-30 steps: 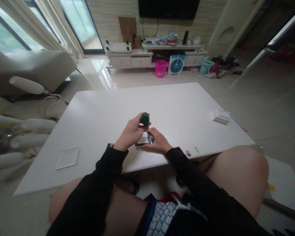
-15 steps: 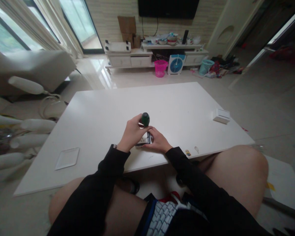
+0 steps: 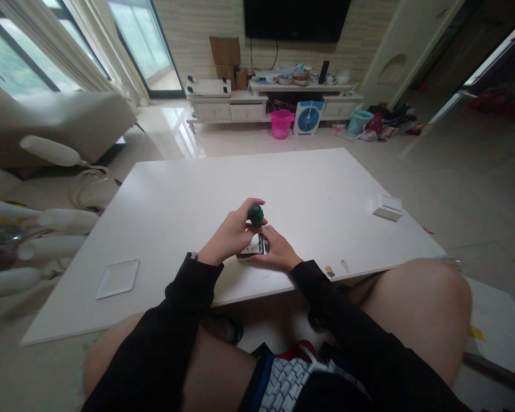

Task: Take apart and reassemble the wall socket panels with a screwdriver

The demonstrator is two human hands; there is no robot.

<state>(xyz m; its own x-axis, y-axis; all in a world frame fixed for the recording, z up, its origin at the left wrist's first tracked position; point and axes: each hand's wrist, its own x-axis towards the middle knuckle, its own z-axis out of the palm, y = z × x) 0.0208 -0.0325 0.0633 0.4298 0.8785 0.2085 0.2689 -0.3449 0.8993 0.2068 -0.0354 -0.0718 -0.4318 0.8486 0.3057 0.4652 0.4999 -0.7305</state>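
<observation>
The left hand (image 3: 230, 236) is gripping the green screwdriver handle (image 3: 255, 214) upright over the wall socket (image 3: 251, 248), which the right hand (image 3: 277, 252) is pinning down on the white table (image 3: 175, 200) (so it cannot slide).

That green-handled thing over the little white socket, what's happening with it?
A person seated at a white table grips a green-handled screwdriver in the left hand, holding it upright with its tip down on a white wall socket lying flat near the table's front edge. The right hand rests against the socket's right side, steadying it. A flat white cover plate lies off to the left, and a small white box sits near the right edge.
</observation>
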